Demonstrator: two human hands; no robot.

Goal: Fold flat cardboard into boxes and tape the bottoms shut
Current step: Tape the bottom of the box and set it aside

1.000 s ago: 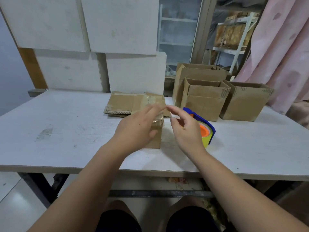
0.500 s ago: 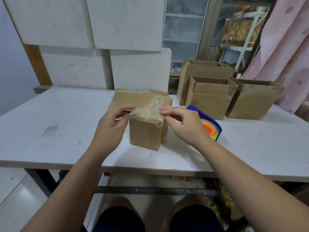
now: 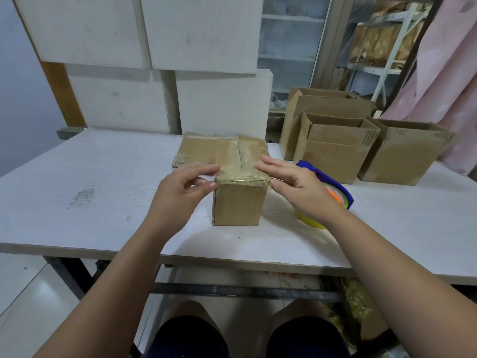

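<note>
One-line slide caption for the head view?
Left hand and right hand touch the taped top of a small cardboard box on the table, tape dispenser alongside.

Both bare forearms reach forward, hands level with each other. The bare left hand (image 3: 180, 195) has loosely bent fingers, thumb pointing forward; the bare right hand (image 3: 296, 184) is palm-down, fingers straight.
</note>
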